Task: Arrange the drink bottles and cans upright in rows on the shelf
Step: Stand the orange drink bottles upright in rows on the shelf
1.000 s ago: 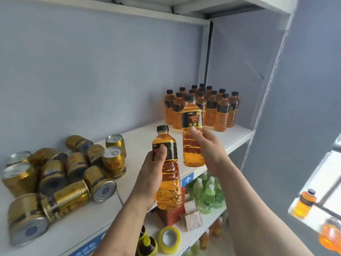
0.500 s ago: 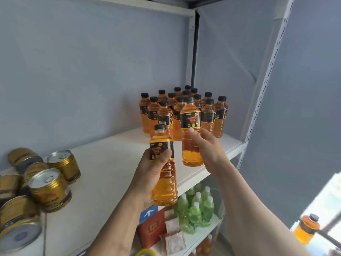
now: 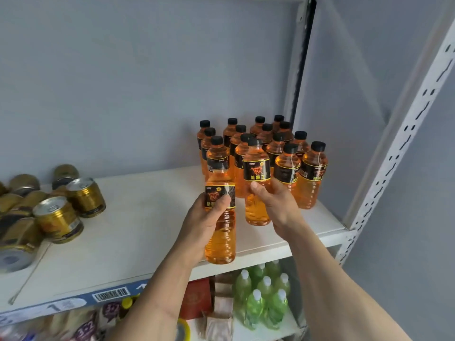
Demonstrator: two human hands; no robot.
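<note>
My left hand (image 3: 204,222) grips an orange drink bottle (image 3: 219,232) with a black label, upright above the front of the white shelf (image 3: 138,232). Another such bottle (image 3: 256,183) is held upright in my right hand (image 3: 273,205), just in front of several matching black-capped bottles (image 3: 289,168) that stand in rows at the shelf's back right. Gold cans (image 3: 57,217) crowd the shelf's left end, some upright, some on their sides.
A white perforated upright (image 3: 398,153) frames the shelf on the right, with grey wall behind. On the lower shelf stand green bottles (image 3: 261,299), a red box (image 3: 197,299) and small packets.
The view has swung right and closer to the shelf. Both hands have carried their bottles forward toward the standing group; the right-hand bottle now sits lower, near the front row.
</note>
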